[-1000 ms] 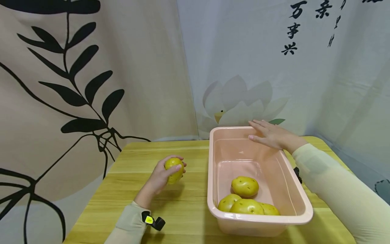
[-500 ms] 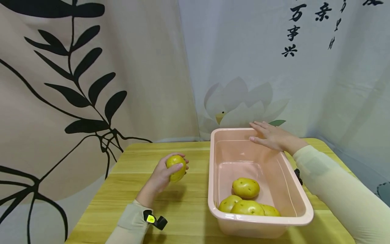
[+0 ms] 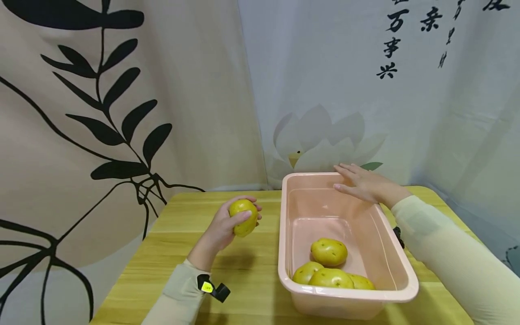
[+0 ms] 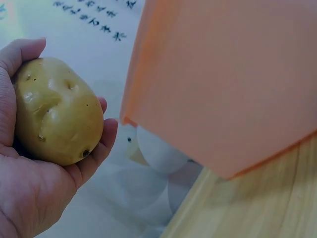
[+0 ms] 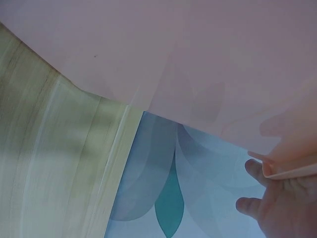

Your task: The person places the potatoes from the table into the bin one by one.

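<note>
My left hand (image 3: 222, 225) grips a yellow potato (image 3: 243, 218) above the table, left of a pink plastic basin (image 3: 285, 234). Thumb and fingers wrap around the potato (image 4: 59, 111) in the left wrist view, where much of its surface faces the camera. Inside the basin, several potatoes (image 3: 329, 252) lie towards the near end, some overlapping others. My right hand (image 3: 365, 184) rests on the basin's far right corner with its fingers extended across the rim. In the right wrist view, part of that hand (image 5: 287, 208) shows beside the rim at lower right.
A wooden table (image 3: 170, 266) bears the basin. Behind it hang pale curtains (image 3: 203, 90) printed with dark leaves, a lotus and writing. The basin's wall (image 4: 233, 84) stands to the right of the held potato in the left wrist view.
My left hand has moved up and rightwards with the potato, nearer the basin. The right hand stays on the rim, and the head view has shifted slightly.
</note>
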`<state>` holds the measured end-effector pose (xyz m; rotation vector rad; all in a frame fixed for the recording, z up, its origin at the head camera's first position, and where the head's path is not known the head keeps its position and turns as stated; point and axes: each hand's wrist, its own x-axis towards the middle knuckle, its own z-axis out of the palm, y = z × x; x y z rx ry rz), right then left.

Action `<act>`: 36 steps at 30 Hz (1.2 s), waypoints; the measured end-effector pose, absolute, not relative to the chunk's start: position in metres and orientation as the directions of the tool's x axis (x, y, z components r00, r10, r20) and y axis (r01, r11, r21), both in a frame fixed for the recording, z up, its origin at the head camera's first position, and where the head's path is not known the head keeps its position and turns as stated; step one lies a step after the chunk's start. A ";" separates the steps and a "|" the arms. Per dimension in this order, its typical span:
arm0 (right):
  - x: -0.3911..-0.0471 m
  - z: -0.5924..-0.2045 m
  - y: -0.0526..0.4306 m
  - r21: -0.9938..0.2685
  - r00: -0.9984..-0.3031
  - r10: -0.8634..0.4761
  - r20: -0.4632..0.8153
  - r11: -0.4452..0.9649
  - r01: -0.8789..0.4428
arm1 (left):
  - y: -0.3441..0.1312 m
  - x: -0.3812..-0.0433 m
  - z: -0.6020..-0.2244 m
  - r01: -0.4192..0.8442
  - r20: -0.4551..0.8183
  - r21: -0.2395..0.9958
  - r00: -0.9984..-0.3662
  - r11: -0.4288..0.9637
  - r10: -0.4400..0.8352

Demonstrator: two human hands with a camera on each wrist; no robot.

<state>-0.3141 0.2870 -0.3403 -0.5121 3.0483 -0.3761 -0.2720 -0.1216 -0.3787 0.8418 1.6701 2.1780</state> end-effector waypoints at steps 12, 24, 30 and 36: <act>-0.312 -0.342 0.287 -0.243 -0.946 -0.322 0.024 0.916 -0.318 | -0.093 -0.262 -0.342 0.210 0.343 0.936 -0.730 -0.284 0.591; -0.308 -0.340 0.285 -0.244 -0.950 -0.311 0.010 0.921 -0.304 | -0.062 -0.261 -0.322 0.282 0.371 0.928 -0.645 -0.242 0.668; -0.309 -0.341 0.285 -0.245 -0.953 -0.302 0.009 0.924 -0.295 | -0.045 -0.263 -0.315 0.330 0.381 0.919 -0.604 -0.216 0.700; -0.309 -0.340 0.285 -0.230 -0.955 -0.296 -0.004 0.930 -0.287 | -0.026 -0.267 -0.314 0.325 0.356 0.925 -0.569 -0.195 0.742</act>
